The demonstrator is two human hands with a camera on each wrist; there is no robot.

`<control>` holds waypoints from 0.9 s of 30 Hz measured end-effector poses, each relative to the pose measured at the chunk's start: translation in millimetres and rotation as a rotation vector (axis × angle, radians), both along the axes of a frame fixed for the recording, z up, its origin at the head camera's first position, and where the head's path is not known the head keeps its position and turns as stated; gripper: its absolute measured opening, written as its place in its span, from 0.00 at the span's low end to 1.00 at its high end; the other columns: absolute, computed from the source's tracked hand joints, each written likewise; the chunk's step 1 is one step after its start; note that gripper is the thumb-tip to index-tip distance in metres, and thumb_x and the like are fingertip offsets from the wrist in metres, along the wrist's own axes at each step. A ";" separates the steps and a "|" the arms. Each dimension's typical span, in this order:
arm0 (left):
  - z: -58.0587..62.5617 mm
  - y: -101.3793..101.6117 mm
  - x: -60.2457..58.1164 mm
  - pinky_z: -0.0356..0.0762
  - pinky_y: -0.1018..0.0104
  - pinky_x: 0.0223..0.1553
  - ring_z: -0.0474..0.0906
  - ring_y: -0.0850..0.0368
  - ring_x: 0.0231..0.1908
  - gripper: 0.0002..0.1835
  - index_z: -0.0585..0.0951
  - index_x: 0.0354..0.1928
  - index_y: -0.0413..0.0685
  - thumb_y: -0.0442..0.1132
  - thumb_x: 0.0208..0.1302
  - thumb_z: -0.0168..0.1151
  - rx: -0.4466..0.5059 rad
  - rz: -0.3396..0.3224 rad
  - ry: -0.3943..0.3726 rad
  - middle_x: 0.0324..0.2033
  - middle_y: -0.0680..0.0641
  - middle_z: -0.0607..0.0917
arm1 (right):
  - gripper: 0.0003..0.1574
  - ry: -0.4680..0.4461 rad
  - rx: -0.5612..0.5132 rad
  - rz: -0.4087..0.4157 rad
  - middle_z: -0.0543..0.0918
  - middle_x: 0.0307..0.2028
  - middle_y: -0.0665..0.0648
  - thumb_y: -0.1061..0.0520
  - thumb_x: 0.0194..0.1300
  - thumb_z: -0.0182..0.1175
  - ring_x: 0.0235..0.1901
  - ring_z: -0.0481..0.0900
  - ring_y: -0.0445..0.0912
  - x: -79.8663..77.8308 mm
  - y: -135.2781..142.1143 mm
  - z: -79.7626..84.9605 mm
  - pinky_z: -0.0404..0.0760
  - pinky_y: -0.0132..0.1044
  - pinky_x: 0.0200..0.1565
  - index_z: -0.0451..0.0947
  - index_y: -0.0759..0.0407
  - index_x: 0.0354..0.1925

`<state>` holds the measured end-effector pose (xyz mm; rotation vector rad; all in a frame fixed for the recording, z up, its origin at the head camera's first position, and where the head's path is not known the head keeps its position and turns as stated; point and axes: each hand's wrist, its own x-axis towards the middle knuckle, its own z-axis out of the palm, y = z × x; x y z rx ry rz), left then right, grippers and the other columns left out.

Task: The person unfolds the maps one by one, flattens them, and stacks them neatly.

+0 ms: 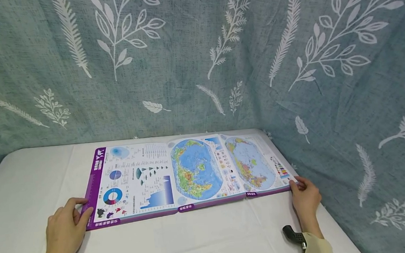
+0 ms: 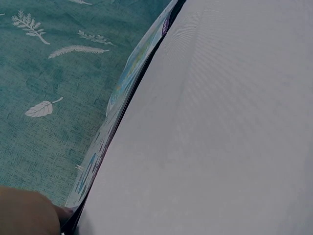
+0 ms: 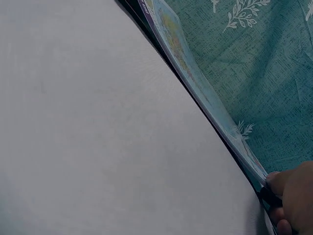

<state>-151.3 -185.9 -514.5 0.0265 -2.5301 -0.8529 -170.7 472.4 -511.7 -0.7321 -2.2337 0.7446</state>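
Observation:
A long fold-out world map lies spread across the white table, with a purple strip at its left end. Its left panel carries charts and diagrams; the other two show coloured world maps. My left hand pinches the purple strip near the lower left corner. At the lower right corner my right hand grips the edge, thumb on top and the other fingers partly hidden beyond it. Both wrist views show the map edge-on, from the left hand and from the right hand.
The white tablecloth extends in front of the map and to its left. A teal curtain with white leaf prints hangs behind the table and along its right side. A black device sits at the right wrist beside a beige sleeve.

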 end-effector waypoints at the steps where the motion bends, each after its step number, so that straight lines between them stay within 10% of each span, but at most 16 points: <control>1: 0.2 0.1 0.2 0.52 0.58 0.35 0.62 0.52 0.25 0.16 0.81 0.52 0.35 0.35 0.67 0.71 0.002 0.002 -0.004 0.19 0.50 0.69 | 0.19 -0.002 0.004 0.001 0.86 0.42 0.68 0.56 0.74 0.66 0.41 0.79 0.54 -0.1 -0.2 0.3 0.67 0.45 0.44 0.84 0.65 0.58; 27: -0.8 -16.7 -9.5 0.58 0.64 0.32 0.65 0.53 0.31 0.12 0.85 0.46 0.36 0.38 0.66 0.72 0.003 0.047 0.045 0.29 0.46 0.75 | 0.27 0.062 0.018 0.074 0.84 0.56 0.72 0.51 0.72 0.66 0.58 0.78 0.66 3.6 -6.0 6.5 0.66 0.62 0.62 0.81 0.68 0.61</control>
